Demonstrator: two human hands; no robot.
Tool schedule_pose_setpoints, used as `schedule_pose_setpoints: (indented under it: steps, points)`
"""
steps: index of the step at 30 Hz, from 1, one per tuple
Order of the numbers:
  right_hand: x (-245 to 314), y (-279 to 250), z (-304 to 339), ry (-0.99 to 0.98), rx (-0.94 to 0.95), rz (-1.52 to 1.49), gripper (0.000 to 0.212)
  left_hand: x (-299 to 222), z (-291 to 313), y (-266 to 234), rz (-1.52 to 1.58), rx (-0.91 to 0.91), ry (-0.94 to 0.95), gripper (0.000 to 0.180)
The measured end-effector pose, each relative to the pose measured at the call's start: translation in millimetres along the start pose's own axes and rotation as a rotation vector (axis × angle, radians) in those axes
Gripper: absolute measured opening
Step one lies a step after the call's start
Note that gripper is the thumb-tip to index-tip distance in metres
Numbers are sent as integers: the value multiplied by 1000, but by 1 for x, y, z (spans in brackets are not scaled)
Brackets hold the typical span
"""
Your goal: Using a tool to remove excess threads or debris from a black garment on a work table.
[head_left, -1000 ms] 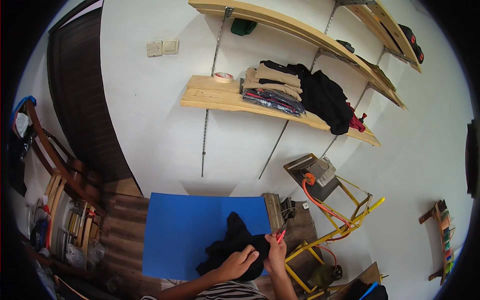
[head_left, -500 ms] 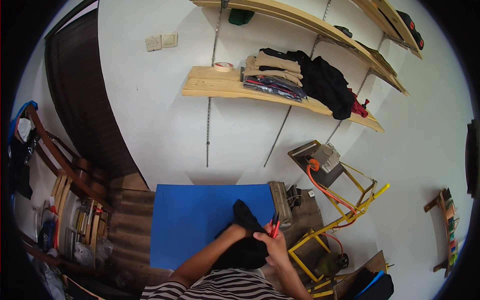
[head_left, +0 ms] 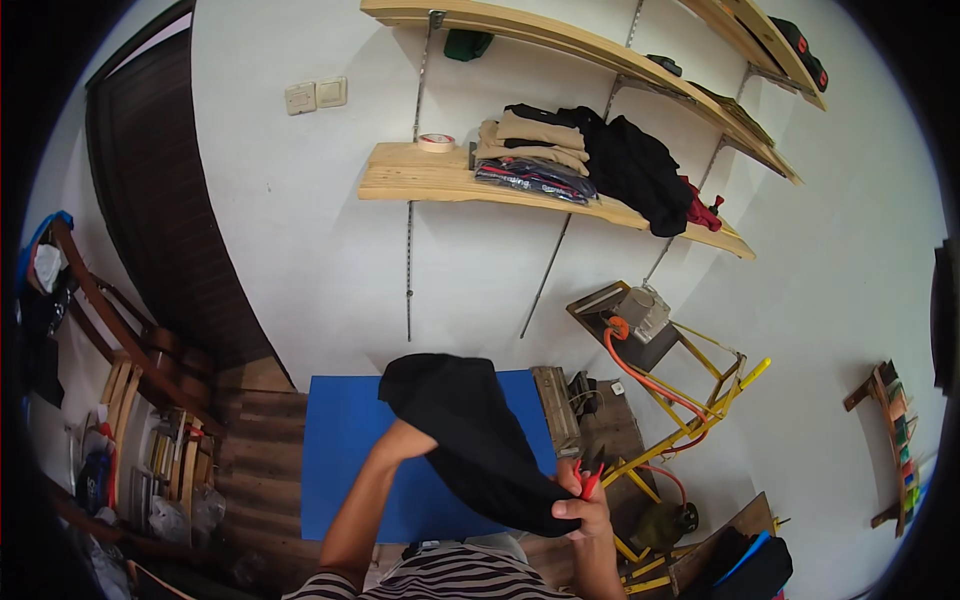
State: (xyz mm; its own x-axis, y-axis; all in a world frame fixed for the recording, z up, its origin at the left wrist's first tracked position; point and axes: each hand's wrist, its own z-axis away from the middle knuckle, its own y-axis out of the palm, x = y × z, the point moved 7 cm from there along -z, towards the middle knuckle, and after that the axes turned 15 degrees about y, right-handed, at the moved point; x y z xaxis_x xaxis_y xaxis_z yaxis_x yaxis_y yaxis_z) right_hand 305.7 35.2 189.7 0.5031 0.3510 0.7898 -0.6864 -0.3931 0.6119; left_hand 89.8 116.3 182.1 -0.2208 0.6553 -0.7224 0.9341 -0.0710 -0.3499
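Observation:
A black garment (head_left: 470,430) is lifted above a blue mat (head_left: 340,460) on the floor. My left hand (head_left: 402,440) grips it from underneath near its upper left part, mostly hidden by the cloth. My right hand (head_left: 582,510) pinches the garment's lower right edge and also holds small red-handled scissors (head_left: 590,478). The cloth hangs stretched between both hands, over the mat's right half.
A wooden block (head_left: 556,410) lies at the mat's right edge, beside a yellow metal frame (head_left: 700,400) with an orange hose. Wall shelves (head_left: 420,175) above carry folded clothes and a tape roll. Wooden chairs and clutter (head_left: 120,420) stand at left.
The black garment was lying bunched on the mat; both hands have raised it and spread it out between them. The view has tilted slightly.

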Motion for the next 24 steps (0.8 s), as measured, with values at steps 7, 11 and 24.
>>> schedule_pose_setpoints:
  steps: [7, 11, 24]
  points:
    - [-26, 0, -23, 105, -300, 283, 37, 54, 41, 28, -777, -86, -153, 60]
    - [-25, 0, -30, 8, -406, 389, 32, 127, 91, 50, -897, -52, -456, 65]
    - [-21, -17, -34, 63, -382, 354, 32, 116, 106, 16, -412, 293, -252, 34]
